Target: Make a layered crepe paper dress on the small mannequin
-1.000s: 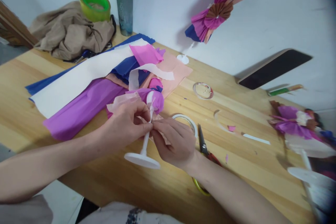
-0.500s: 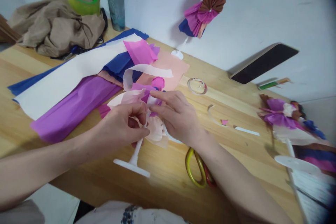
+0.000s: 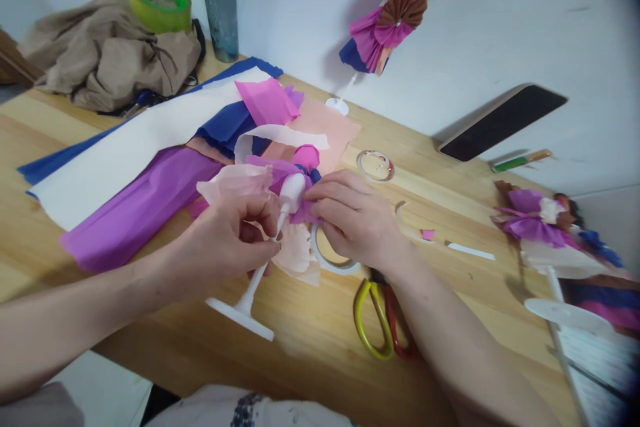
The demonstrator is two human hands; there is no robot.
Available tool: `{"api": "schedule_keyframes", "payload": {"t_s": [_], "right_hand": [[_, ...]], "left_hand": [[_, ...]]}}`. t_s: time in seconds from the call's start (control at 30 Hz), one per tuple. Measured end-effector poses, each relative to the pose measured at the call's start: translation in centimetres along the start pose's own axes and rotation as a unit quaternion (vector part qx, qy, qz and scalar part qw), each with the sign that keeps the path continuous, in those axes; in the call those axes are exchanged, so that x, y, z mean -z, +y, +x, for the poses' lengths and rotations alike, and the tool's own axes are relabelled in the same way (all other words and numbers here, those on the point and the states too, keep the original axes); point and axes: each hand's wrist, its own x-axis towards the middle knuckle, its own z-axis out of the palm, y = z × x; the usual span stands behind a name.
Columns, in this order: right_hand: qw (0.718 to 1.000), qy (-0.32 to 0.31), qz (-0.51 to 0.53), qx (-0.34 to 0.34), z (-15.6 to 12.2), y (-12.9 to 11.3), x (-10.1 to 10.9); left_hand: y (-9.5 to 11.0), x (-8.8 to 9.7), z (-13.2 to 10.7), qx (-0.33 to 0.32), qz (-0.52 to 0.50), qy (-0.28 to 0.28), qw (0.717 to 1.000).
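right grip point(image 3: 357, 217) slid off white stand point(image 3: 250, 293) top to purple paper point(image 3: 304, 213), pinch unclear; left grip point(image 3: 233, 233) pinches stand; table edge point(image 3: 145, 367) lower left.

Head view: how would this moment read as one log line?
Left hand: holds white stand | Right hand: at purple paper | Scissors: on table

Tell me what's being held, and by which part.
The left hand pinches the white stand by its stem; the right hand is at the purple paper, grip unclear.

The left hand point(image 3: 231, 237) pinches a white stand point(image 3: 254, 287), the right hand point(image 3: 356, 215) touching purple paper point(image 3: 304, 215).
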Motion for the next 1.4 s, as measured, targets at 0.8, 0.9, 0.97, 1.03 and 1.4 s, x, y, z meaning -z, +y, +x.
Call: {"api": "schedule_keyframes", "payload": {"t_s": [0.8, 0.9, 0.97, 1.03, 1.4], "right_hand": [[0.997, -0.062, -0.02, 0.044, -0.2, 0.4, 0.4], [0.996, -0.078, -0.022, 0.046, -0.1, 0.4, 0.5], [0.995, -0.092, -0.009, 0.045, -0.1, 0.3, 0.6], [0.994, -0.101, 0.002, 0.047, -0.1, 0.4, 0.7], [0.992, -0.105, -0.029, 0.066, -0.3, 0.3, 0.2]], "left_hand": [[1.0, 1.7, 0.5, 0.072, -0.137, -0.053, 0.987], [0.8, 1.9, 0.5, 0.073, -0.16, -0.061, 0.983], [0.6, 2.1, 0.6, 0.073, -0.167, -0.067, 0.981], [0.6, 2.3, 0.7, 0.072, -0.171, -0.078, 0.98], [1.0, 2.5, 0.7, 0.076, -0.154, -0.062, 0.983]]}}
